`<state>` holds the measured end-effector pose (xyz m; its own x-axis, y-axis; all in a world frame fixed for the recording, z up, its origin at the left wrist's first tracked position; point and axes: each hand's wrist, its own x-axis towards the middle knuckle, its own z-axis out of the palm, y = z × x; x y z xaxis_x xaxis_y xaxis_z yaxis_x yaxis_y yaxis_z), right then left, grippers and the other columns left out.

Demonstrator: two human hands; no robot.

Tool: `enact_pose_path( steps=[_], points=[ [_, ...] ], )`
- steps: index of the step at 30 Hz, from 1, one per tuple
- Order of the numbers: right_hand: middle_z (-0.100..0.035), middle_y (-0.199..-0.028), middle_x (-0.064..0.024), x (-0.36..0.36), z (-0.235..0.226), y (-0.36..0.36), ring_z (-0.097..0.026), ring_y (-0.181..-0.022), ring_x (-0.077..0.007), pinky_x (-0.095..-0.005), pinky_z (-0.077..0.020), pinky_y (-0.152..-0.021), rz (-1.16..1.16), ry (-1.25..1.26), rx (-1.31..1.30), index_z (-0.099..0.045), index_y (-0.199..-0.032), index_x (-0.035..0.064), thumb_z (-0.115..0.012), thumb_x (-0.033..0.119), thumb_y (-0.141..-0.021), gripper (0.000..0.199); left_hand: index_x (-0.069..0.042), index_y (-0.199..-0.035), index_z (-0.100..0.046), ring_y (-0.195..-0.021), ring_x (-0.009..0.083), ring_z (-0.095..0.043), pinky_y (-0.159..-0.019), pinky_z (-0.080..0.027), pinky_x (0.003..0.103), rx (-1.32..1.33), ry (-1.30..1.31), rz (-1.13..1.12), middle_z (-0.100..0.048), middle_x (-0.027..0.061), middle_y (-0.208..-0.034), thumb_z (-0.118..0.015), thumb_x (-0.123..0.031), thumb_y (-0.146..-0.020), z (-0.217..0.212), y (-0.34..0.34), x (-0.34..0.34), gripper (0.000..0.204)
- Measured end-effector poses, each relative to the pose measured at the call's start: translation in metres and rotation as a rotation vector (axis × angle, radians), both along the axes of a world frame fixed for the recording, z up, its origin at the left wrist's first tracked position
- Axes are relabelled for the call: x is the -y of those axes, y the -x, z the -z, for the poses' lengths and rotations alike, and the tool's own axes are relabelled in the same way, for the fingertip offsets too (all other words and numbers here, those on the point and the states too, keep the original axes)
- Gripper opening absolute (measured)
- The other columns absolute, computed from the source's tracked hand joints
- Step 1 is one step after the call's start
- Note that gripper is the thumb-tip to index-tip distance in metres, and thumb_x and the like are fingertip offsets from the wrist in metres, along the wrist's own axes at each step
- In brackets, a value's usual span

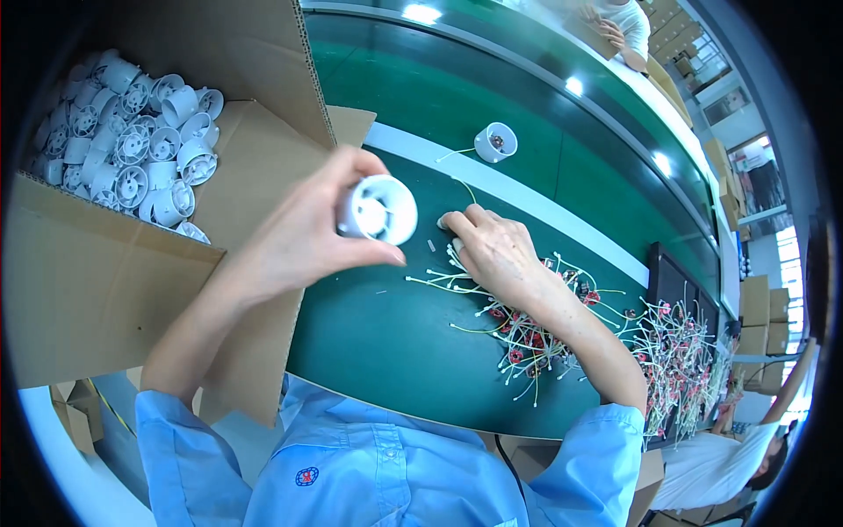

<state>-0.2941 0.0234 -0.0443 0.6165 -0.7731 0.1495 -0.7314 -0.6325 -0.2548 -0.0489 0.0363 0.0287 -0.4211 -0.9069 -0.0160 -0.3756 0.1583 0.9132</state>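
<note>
My left hand point(307, 220) is wrapped round a white plastic fan housing point(379, 211), a short round tube with a hub and ribs inside, its open end turned up. Over the green table, my right hand point(498, 250) has its fingers bent together, with white coverings on some fingertips. A thin pale wire point(466, 188) sticks out past those fingers; the part it belongs to is hidden by the hand. Beneath and beside the right wrist lies a pile of small red-and-dark coil parts point(527, 342) with pale wires and white connectors.
At the left, a large cardboard box point(114, 272) holds many white housings point(132, 149). One housing with a wire point(496, 142) stands on the green conveyor point(395, 70). More wired parts point(676, 360) are heaped at the right. Other people appear at far right and across the conveyor.
</note>
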Motion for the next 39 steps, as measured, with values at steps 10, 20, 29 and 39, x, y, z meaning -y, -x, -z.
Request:
enact_pose_path(
  steps=[10,20,29,39],
  points=[
    [-0.059,-0.102,-0.0125,0.002,-0.058,0.041,-0.061,-0.083,-0.0146,-0.027,-0.0516,-0.06,0.269,-0.782,1.02,-0.053,-0.116,-0.0018,-0.056,0.007,-0.085,0.033,-0.006,-0.116,-0.046,-0.104,0.02,-0.054,-0.087,-0.045,0.033,-0.069,0.093,0.135,-0.051,0.0085,-0.112,-0.083,-0.017,-0.065,0.042,0.007,0.002,0.063],
    [-0.059,-0.097,-0.0205,-0.024,-0.055,0.034,-0.061,-0.066,-0.0185,-0.0248,-0.0469,-0.048,-0.193,-1.207,1.571,-0.046,-0.12,-0.0025,-0.058,0.021,-0.088,0.041,-0.006,-0.118,-0.04,-0.109,0.0199,-0.051,-0.091,-0.044,0.033,-0.122,0.033,0.149,-0.048,0.0099,-0.115,-0.082,-0.016,-0.067,0.044,0.006,0.0,0.066],
    [-0.059,-0.091,-0.0223,-0.035,-0.042,0.013,-0.056,-0.059,-0.018,-0.0261,-0.0437,-0.052,-0.34,-1.579,1.588,-0.044,-0.119,-0.0012,-0.057,0.024,-0.089,0.04,-0.008,-0.117,-0.04,-0.109,0.0184,-0.052,-0.095,-0.042,0.033,-0.221,-0.078,0.257,-0.051,0.0083,-0.112,-0.079,-0.008,-0.064,0.04,0.005,-0.001,0.066],
    [-0.056,-0.087,-0.0155,-0.029,-0.017,0.003,-0.047,-0.052,-0.0128,-0.0267,-0.0356,-0.051,-0.298,-1.667,1.635,-0.042,-0.118,0.0009,-0.053,0.026,-0.091,0.039,-0.006,-0.119,-0.04,-0.109,0.0151,-0.05,-0.093,-0.041,0.03,-0.305,-0.108,0.324,-0.047,0.0062,-0.114,-0.077,-0.007,-0.067,0.044,0.004,-0.001,0.064]
  ],
)
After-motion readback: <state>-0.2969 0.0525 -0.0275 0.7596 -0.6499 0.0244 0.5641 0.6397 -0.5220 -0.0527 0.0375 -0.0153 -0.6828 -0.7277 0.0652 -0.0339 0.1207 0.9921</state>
